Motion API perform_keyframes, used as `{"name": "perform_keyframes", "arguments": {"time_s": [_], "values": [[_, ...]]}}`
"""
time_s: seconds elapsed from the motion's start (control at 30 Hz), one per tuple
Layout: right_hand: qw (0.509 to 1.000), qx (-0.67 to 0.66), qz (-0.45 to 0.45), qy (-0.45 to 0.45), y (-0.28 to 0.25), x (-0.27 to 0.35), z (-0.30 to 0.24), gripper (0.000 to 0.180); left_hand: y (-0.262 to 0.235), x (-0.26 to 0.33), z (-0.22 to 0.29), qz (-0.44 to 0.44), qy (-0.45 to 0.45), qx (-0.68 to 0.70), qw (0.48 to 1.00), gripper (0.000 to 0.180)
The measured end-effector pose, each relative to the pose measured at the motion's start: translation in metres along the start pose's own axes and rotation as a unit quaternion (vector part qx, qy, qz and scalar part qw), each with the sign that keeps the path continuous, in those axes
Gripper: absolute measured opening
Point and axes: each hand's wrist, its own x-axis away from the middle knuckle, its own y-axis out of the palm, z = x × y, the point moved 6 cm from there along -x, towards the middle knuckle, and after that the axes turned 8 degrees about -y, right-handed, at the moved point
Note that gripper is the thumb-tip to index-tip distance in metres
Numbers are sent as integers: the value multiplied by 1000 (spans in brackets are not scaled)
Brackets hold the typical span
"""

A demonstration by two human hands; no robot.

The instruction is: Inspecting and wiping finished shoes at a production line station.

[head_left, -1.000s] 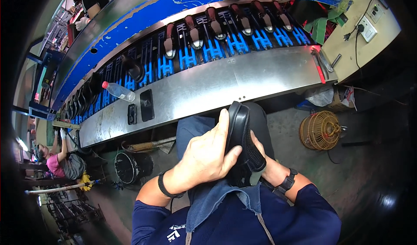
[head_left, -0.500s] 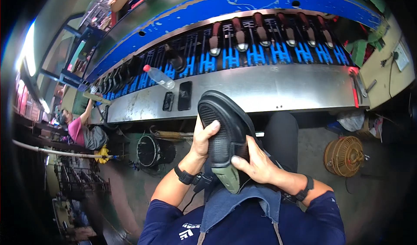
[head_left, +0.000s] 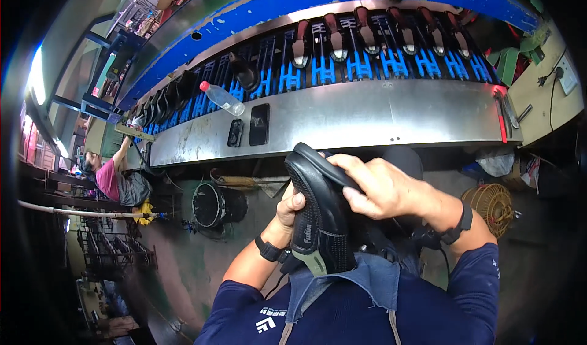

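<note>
A black shoe [head_left: 330,222] is tilted in front of my chest, its textured side toward me. A grey-green piece [head_left: 310,262] shows at its lower end, close to my blue apron [head_left: 367,278]. My left hand [head_left: 287,207] is closed round the shoe's left side, thumb on the textured face. My right hand [head_left: 385,186] is closed on a thick, smooth black edge [head_left: 321,164] along the shoe's upper right, thumb below and fingers above. Whether that edge is a separate part, I cannot tell. The shoe's far side is hidden.
Across the metal bench [head_left: 342,115] lie a phone [head_left: 259,124], a small black object [head_left: 235,133], a plastic bottle [head_left: 222,98] and red-handled tools [head_left: 502,115]. Behind runs a rack of blue holders [head_left: 358,70] with several shoes. A bucket [head_left: 206,204], wicker basket [head_left: 489,207] and another person [head_left: 110,177] are around.
The shoe has turned, so its side shows more than its sole. My right hand has moved up from the lower end to the upper right edge; my left hand still holds the left side.
</note>
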Motion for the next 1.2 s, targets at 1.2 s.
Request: {"name": "perform_keyframes", "arguments": {"time_s": [1.2], "values": [[782, -221, 274, 514, 23, 72, 149, 53, -53, -100, -60, 148, -60, -46, 986, 36]]}}
